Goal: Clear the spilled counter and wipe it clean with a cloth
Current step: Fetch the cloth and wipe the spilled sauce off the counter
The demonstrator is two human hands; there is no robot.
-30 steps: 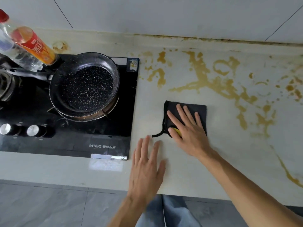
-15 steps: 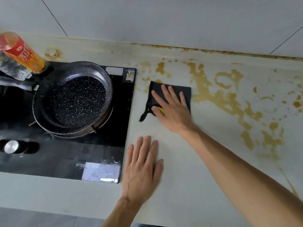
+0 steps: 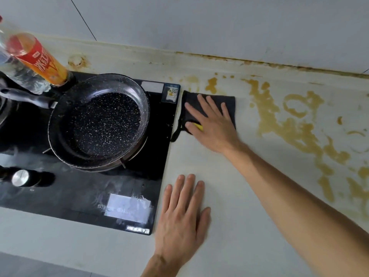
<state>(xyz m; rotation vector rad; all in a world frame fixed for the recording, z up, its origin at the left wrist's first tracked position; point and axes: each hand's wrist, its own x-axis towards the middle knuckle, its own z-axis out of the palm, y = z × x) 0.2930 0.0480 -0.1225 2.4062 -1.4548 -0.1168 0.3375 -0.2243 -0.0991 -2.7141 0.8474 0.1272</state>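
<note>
1. Pale counter [image 3: 229, 206] runs under a white tiled wall, brown sauce spill [image 3: 295, 132] streaking its 2 o'clock side, likely the next target
2. Right hand [image 3: 211, 124] lies flat, fingers spread, pressing the dark cloth [image 3: 229, 100] at 12 o'clock beside the black cooktop [image 3: 155, 156]
3. Left hand [image 3: 183, 216] rests open and empty at 6 o'clock, seemingly bracing
4. Speckled frying pan [image 3: 103, 120] sits clear at 10 o'clock

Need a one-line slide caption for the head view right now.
Right hand presses a dark cloth flat beside the stove; left hand braces on the stained counter.
</note>
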